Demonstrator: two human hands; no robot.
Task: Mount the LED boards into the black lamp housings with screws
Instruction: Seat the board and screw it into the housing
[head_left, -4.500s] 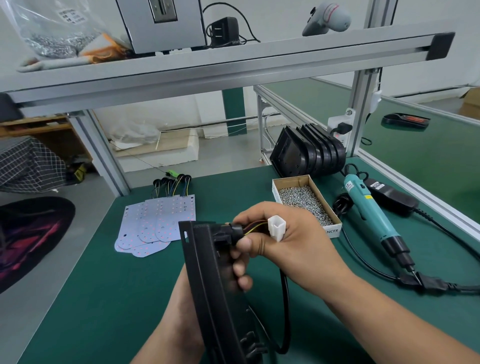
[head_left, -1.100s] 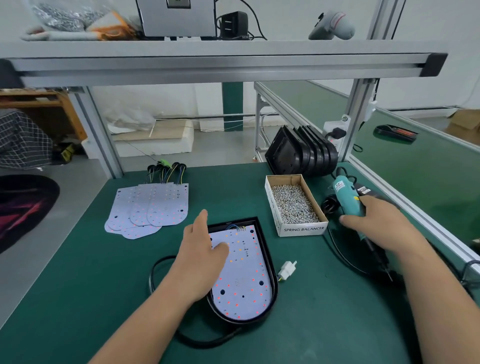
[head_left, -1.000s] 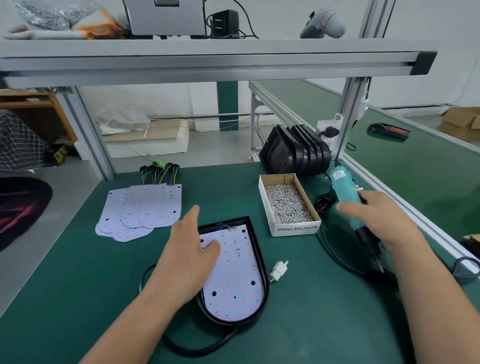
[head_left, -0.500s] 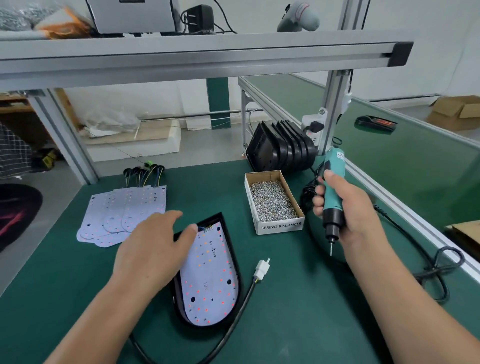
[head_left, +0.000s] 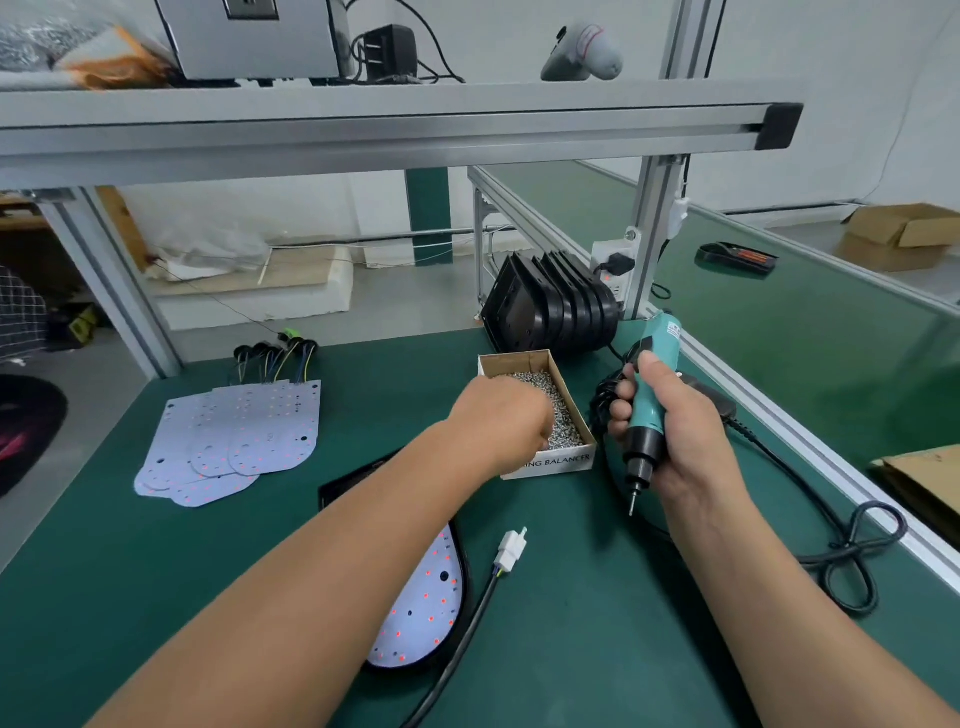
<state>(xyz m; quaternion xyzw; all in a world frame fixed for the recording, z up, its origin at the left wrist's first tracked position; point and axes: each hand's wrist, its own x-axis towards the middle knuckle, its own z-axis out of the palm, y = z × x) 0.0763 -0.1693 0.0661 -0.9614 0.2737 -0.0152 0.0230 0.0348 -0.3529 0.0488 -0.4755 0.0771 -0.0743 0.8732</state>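
Reaching over the bench, the left hand dipped into the box of screws. Its fingers were tucked down among them, and I could not tell if it had pinched one. The right hand was wrapped tight round the blue-green electric screwdriver, tip pointing down, up off the mat. The LED board lay inside the black housing, flat on the mat, close to the person and partly under the left arm.

No hand held the board down, so I think the arm could bump it off its holes. The screws were tiny, so one could slip from the fingers and roll away.

The green mat looked flat and smooth. More boards lay to the left. More housings stood in a row behind the box. A metal shelf ran overhead in a plain workshop.
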